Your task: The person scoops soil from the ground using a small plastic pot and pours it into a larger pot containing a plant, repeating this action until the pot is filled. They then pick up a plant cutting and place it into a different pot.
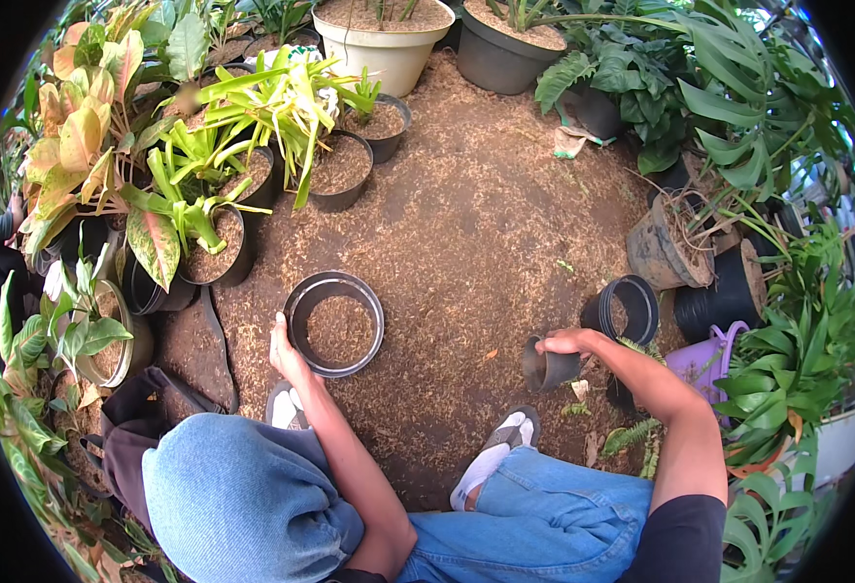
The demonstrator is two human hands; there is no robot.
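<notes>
A round black plastic pot (373, 348) with loose brown growing medium (340, 328) inside stands before me, left of the middle. Along its left wall lies my left hand (289, 355), holding it from the side; some of the fingers are hidden. Off to the right, my right hand (567, 341) grips a smaller black plastic pot (550, 372), tilted with its mouth towards the left. Just behind that hand is a stack of nested black pots (644, 310), with brown material visible inside the top one.
Cut-back leafy plants in black pots (216, 255) line the left. A cream pot (387, 51) and a dark grey pot (509, 55) stand at the back. On the right are a dirty tilted pot (664, 244), a purple container (697, 361) and fern fronds (631, 435). Brown debris covers the ground (464, 218).
</notes>
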